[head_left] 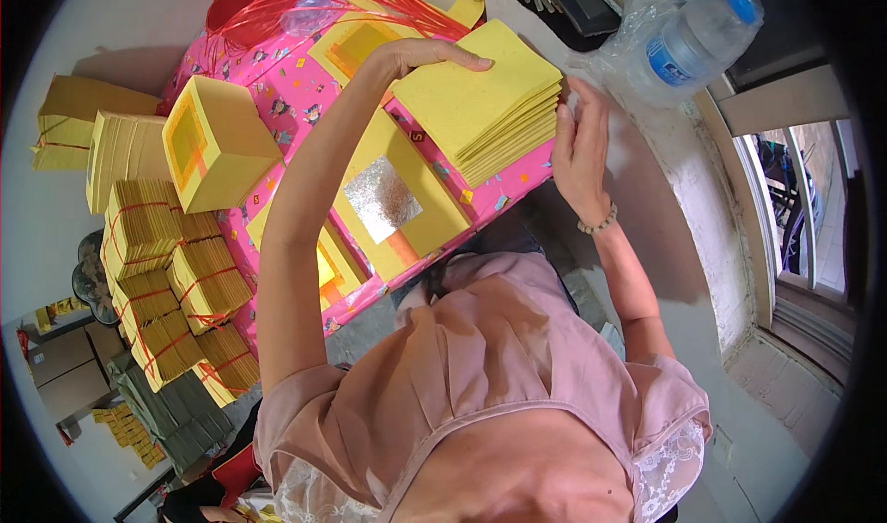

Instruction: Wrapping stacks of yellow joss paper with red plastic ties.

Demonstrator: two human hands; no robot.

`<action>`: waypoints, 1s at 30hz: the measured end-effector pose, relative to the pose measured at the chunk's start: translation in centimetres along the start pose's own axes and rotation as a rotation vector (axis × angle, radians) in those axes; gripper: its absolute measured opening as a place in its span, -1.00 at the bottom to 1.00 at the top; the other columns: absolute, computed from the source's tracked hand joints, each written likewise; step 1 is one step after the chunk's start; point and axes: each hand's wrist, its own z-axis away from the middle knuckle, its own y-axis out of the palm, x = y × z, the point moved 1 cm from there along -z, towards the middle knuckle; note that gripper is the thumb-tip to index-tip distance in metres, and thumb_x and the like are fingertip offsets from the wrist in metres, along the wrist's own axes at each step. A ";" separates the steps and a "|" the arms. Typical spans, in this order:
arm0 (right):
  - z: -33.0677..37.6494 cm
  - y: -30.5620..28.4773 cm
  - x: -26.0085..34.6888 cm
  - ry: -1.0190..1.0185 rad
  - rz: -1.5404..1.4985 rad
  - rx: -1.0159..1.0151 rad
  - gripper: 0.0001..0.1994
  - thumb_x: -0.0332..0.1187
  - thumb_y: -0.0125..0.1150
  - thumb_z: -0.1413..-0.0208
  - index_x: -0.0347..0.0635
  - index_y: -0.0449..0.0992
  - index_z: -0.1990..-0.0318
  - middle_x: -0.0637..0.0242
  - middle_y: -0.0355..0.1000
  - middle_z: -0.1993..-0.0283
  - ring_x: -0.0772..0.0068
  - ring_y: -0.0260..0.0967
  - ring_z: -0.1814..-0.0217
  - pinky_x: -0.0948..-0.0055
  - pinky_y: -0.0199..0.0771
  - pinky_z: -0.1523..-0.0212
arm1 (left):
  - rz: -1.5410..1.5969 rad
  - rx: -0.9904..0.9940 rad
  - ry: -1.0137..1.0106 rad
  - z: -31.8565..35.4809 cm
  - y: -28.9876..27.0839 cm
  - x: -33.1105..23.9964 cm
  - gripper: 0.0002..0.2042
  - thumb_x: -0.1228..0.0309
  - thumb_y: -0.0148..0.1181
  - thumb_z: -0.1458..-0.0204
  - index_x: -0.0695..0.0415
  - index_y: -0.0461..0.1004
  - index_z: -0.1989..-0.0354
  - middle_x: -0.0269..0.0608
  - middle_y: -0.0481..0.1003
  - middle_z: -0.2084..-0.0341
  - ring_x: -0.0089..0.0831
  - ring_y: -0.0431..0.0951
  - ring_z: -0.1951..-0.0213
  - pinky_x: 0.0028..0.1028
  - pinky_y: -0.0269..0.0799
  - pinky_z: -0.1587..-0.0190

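Note:
A thick stack of folded yellow paper [476, 98] rests at the right end of the pink table, its layered edges facing me. My left hand [430, 56] reaches across to its far left corner, thumb pressed on top and the other fingers hidden behind the edge. Against the right side of the stack lies my right hand [584, 153], fingers stretched out and a beaded bracelet at the wrist. Just left of the stack, a yellow sheet with a silver foil square [382, 198] lies flat.
Yellow paper bundles [152, 287] tied with red string line the table's left side, beside a taller yellow block [226, 144]. Red strings [296, 10] heap at the far edge. A bagged plastic bottle [688, 52] stands on the ledge at right, near a window [804, 200].

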 end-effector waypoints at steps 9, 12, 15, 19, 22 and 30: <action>-1.9 2.8 0.9 -0.351 0.293 0.163 -0.61 -0.22 0.05 -0.27 -0.13 0.40 -0.20 0.02 0.20 -0.30 -0.12 0.04 -0.40 -0.01 0.06 -0.36 | -0.264 -0.048 0.115 0.6 0.8 -0.8 -0.31 -0.06 0.43 0.09 0.22 0.48 -0.10 -0.15 0.56 0.04 -0.47 0.58 0.03 -0.48 0.51 0.00; -1.3 3.3 0.0 -0.266 0.119 0.161 -0.62 -0.22 0.07 -0.25 -0.10 0.42 -0.18 0.02 0.18 -0.32 -0.15 -0.01 -0.42 -0.02 -0.03 -0.40 | -0.461 -0.258 0.143 1.0 0.9 -0.9 -0.30 -0.06 0.43 0.09 0.23 0.47 -0.11 -0.14 0.54 0.02 -0.45 0.54 -0.01 -0.46 0.48 -0.03; -0.8 3.6 -0.5 -0.285 0.102 0.125 -0.60 -0.23 0.04 -0.26 -0.15 0.38 -0.21 0.01 0.14 -0.36 -0.16 -0.07 -0.45 -0.01 -0.07 -0.42 | -0.259 -0.027 0.142 0.0 0.7 -0.5 -0.32 -0.03 0.43 0.07 0.23 0.47 -0.11 -0.15 0.55 0.02 -0.44 0.56 0.00 -0.45 0.49 -0.03; 2.3 3.8 -1.3 -0.126 -0.021 -0.086 -0.46 -0.24 -0.14 -0.34 -0.34 0.05 -0.38 -0.07 -0.11 -0.49 -0.14 -0.25 -0.55 0.02 -0.25 -0.49 | -0.129 0.052 -0.021 -0.8 -0.3 0.7 -0.30 0.02 0.41 0.03 0.23 0.40 -0.20 -0.12 0.50 -0.08 -0.38 0.53 -0.08 -0.41 0.45 -0.10; 7.4 5.8 -2.2 0.126 -0.152 -0.095 -0.34 -0.19 -0.31 -0.42 -0.40 -0.34 -0.47 -0.10 -0.50 -0.58 -0.07 -0.61 -0.63 0.09 -0.56 -0.53 | 0.022 0.089 -0.020 -1.3 -1.1 1.4 -0.36 0.05 0.42 0.03 0.25 0.45 -0.13 -0.17 0.56 0.03 -0.44 0.60 0.07 -0.45 0.53 0.02; 9.5 10.7 0.5 0.389 -0.324 -0.094 -0.14 -0.09 -0.18 -0.36 -0.49 -0.59 -0.41 -0.28 -0.78 -0.51 -0.18 -0.84 -0.59 0.03 -0.70 -0.52 | 0.035 0.097 -0.014 -0.8 -0.1 0.7 -0.37 0.13 0.39 -0.02 0.29 0.39 -0.18 -0.09 0.55 0.01 -0.38 0.60 0.05 -0.41 0.55 0.00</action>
